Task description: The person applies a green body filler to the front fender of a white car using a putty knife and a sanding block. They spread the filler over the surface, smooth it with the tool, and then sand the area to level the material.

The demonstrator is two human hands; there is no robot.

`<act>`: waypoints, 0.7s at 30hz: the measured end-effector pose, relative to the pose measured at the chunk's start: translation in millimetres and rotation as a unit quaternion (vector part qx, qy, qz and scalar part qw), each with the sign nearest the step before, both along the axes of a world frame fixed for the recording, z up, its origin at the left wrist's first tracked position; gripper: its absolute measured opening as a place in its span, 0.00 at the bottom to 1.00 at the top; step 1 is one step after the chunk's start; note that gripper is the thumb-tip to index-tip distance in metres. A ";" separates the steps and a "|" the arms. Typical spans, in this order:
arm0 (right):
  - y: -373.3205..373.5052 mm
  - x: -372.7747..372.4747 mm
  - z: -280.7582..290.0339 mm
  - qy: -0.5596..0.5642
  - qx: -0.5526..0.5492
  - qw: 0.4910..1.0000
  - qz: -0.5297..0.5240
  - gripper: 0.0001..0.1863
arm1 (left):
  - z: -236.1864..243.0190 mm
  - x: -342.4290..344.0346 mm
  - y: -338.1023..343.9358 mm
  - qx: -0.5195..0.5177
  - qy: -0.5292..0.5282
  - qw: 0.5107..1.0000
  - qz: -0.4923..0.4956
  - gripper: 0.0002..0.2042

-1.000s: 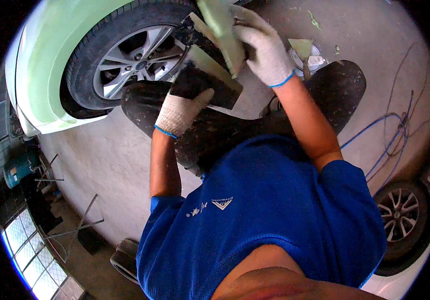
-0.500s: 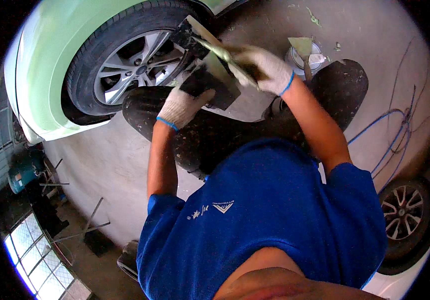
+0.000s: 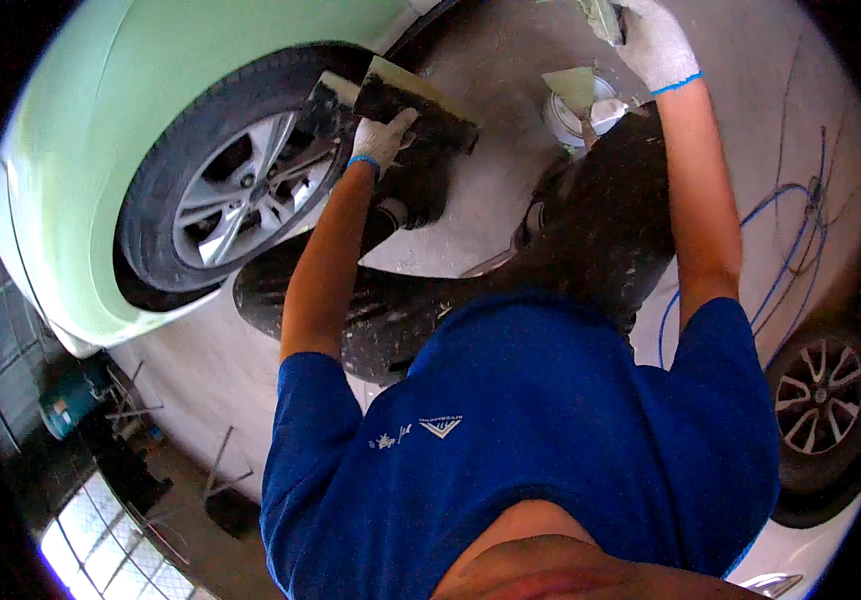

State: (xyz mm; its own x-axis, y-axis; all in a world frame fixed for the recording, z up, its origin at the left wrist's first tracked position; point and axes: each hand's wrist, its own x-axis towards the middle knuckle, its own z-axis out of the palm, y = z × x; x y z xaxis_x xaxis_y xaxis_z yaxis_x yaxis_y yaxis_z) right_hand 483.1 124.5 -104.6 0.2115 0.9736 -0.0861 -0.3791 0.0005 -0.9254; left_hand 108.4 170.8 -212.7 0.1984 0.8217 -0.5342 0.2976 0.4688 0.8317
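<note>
My left hand (image 3: 383, 140), in a white knit glove with a blue cuff, grips a flat dark plate (image 3: 436, 115) with pale green paste along its far edge. A second, paler-edged flat piece (image 3: 333, 92) sticks out beside it, in front of the car wheel (image 3: 251, 190). At the top edge of the picture my right hand (image 3: 663, 50), gloved alike, is closed round a spreader (image 3: 604, 20) smeared with pale green paste. Its far end is cut off by the frame. Both hands are well apart.
A paste-smeared putty knife (image 3: 573, 92) rests across a round can (image 3: 556, 125) beyond my knee. The pale green car body (image 3: 81, 180) stands on the left. A blue hose (image 3: 786, 280) coils on the floor at right, near another wheel (image 3: 819, 405).
My right hand has swung away from the dark plate, up and to the right, carrying the spreader. My left hand has moved a little farther out with the plate. My body leans forward.
</note>
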 end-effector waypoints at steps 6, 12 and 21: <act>17.5 28.5 -28.3 0.075 -0.042 0.996 -0.039 0.20 | -177.6 -34.6 109.5 0.167 0.055 0.968 -0.176 0.26; 17.3 61.6 -42.6 0.110 -0.067 0.986 -0.104 0.19 | -185.5 11.3 161.6 -0.102 0.035 0.994 -0.023 0.24; 21.9 75.4 -48.8 0.155 -0.080 0.974 -0.143 0.18 | -155.7 133.0 32.9 -0.202 -0.029 0.979 0.001 0.28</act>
